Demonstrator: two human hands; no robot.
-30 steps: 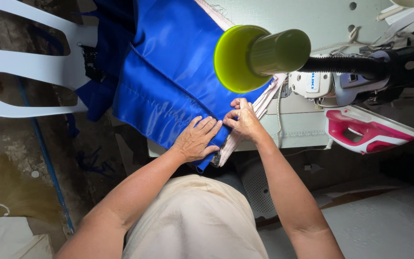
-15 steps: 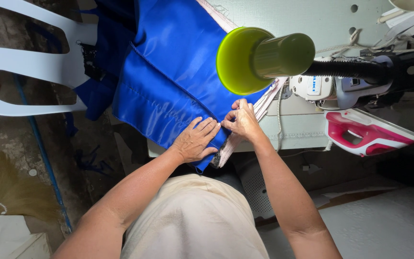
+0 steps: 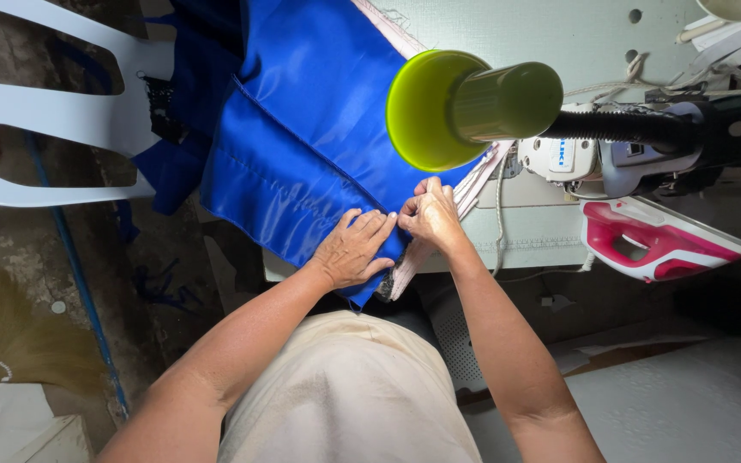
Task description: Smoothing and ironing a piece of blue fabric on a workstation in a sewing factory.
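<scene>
Left hand (image 3: 353,249) flat on blue fabric (image 3: 310,129); right hand (image 3: 429,214) pinches its edge.

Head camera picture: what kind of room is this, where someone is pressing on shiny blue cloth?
Probably a small sewing workshop. Both hands, left hand and right hand, press blue fabric on a sewing table beside a white sewing machine. A green lamp and a pink iron sit nearby.
</scene>
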